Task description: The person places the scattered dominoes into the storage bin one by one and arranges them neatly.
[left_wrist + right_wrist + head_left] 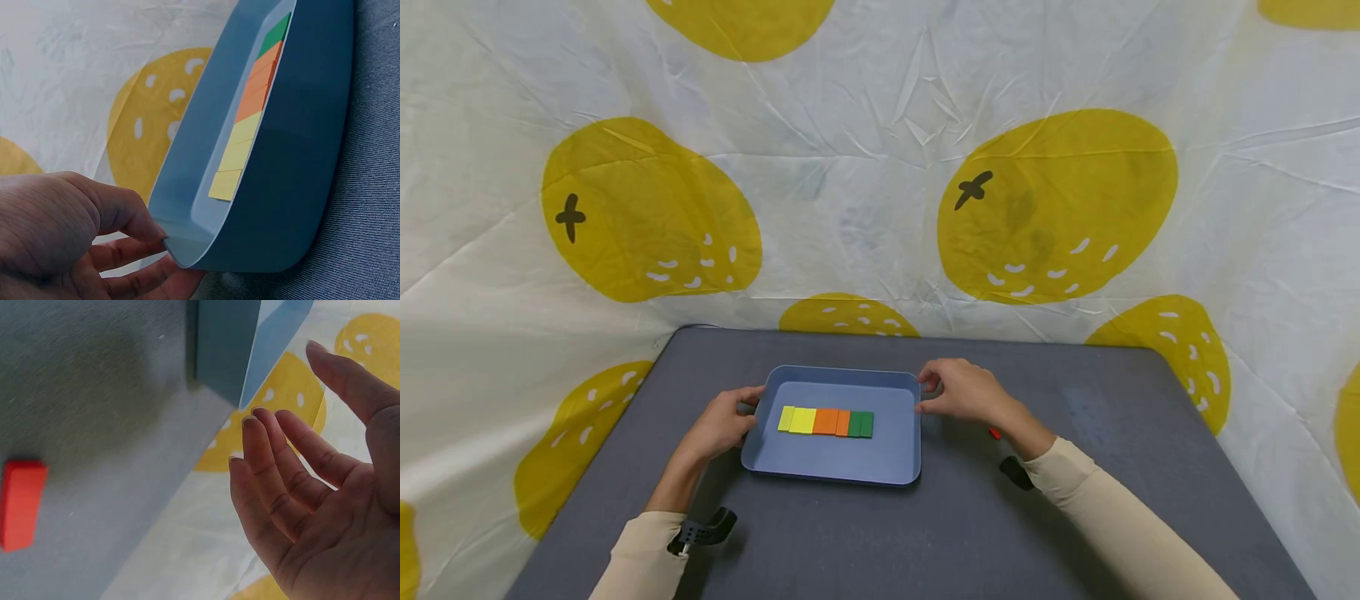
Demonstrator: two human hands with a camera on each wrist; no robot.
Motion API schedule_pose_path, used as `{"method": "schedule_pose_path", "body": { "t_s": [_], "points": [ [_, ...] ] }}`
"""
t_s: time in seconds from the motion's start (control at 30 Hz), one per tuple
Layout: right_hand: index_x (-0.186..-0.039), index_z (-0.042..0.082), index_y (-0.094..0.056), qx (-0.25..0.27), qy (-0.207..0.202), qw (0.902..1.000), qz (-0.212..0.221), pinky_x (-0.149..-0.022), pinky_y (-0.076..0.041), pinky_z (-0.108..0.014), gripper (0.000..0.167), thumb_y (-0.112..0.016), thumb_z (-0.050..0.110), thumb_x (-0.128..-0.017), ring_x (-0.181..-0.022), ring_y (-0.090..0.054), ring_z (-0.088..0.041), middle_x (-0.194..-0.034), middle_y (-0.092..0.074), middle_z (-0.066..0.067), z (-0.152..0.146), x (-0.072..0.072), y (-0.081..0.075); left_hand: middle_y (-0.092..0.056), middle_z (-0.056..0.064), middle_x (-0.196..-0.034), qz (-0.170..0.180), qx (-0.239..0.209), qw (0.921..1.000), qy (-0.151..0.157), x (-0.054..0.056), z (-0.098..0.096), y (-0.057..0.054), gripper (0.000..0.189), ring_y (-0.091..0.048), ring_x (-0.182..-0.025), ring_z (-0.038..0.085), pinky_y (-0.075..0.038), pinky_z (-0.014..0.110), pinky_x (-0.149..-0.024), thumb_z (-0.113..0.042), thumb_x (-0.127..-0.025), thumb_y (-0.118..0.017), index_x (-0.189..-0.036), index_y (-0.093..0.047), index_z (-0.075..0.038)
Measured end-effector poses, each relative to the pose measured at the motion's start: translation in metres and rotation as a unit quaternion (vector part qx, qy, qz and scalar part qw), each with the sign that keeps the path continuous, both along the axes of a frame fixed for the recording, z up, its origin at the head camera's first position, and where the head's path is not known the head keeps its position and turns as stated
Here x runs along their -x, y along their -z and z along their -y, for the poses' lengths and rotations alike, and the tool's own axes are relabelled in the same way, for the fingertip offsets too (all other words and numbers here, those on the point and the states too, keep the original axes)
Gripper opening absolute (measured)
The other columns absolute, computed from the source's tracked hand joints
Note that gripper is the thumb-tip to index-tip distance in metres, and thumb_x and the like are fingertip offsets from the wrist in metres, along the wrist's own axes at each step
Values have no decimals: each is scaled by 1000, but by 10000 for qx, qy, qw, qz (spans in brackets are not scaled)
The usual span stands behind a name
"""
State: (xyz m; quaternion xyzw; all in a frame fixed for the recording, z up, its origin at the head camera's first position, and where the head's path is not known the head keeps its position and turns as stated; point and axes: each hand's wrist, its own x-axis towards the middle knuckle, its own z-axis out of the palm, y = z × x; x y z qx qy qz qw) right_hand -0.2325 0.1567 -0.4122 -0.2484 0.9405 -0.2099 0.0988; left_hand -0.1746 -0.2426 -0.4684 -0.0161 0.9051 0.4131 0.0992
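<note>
A shallow blue-grey tray (835,467) lies on the dark table. Inside it, a row of small flat tiles runs from yellow tiles (797,419) through orange tiles (831,422) to green tiles (861,425). At the tray's left end, my left hand (722,423) grips the rim; the left wrist view has the thumb on the rim and the other fingers running partly out of sight behind the wall. By the right end is my right hand (958,389), its fingers loosely bent and holding nothing. In the right wrist view, the fingertips (249,420) are close to the tray's corner.
A red block (22,505) lies on the table (865,542) to the right of the tray, partly hidden by my right forearm in the head view. Behind the table hangs a white cloth (850,208) with big yellow fruit prints.
</note>
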Motion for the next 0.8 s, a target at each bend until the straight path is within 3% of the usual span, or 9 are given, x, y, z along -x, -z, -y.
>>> {"method": "schedule_pose_path", "body": {
  "t_s": [0.47,0.8],
  "points": [
    [-115,9,-72,-239,478,9985,-76,-75,-52,-48,48,-88,35,-78,-91,-66,-19,-101,-72,-2,-50,-5,13,-54,28,-137,54,-31,10000,-39,0,-1,-1,59,-66,-95,30,-58,39,-65,3,-95,-53,-153,-42,-1],
    [-117,8,-72,-603,815,9948,32,-72,-52,-50,54,-90,36,-75,-92,-65,-23,-104,-70,-4,-73,-11,22,-56,28,-136,0,119,9999,-28,0,-1,0,60,-64,-88,26,-56,36,-61,4,-94,-54,-152,-44,-1]
  ]
}}
